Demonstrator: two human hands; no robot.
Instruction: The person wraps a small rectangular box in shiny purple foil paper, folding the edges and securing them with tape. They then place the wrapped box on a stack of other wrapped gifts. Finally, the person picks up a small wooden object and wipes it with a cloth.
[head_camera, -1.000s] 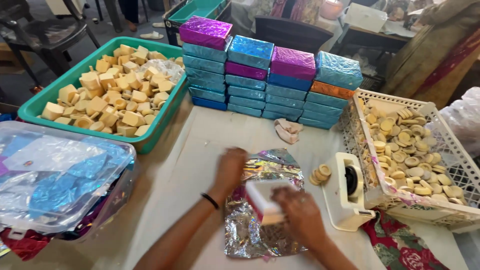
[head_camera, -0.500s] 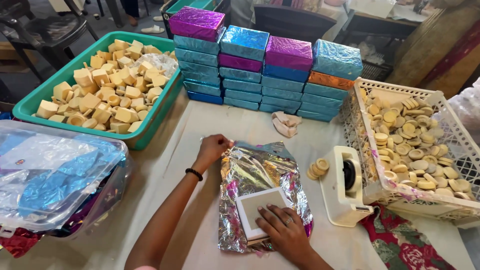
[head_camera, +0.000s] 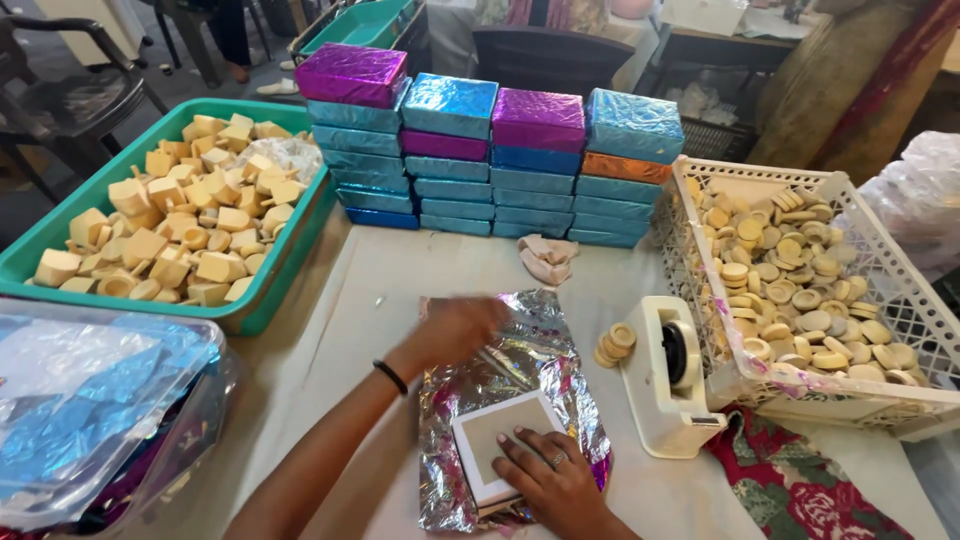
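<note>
A crinkled silver foil sheet (head_camera: 520, 365) lies on the table in front of me. A flat white box (head_camera: 490, 440) with a beige top rests on its near half. My right hand (head_camera: 548, 480) presses flat on the box's near corner, a ring on one finger. My left hand (head_camera: 455, 328), blurred, lies on the foil's far left part, with a black band on the wrist; its grip cannot be made out.
A green tub (head_camera: 300, 250) of beige blocks stands far left. Foil-wrapped boxes (head_camera: 500, 160) are stacked at the back. A white basket (head_camera: 700, 290) of round beige discs and a white tape dispenser (head_camera: 670, 375) sit at the right, with a few discs (head_camera: 613, 343) beside it. A clear bin (head_camera: 110, 400) of foil sheets is near left.
My left hand has slid from the foil's far left corner onto the foil, toward the box. The right hand stays pressed on the box. The view has shifted slightly.
</note>
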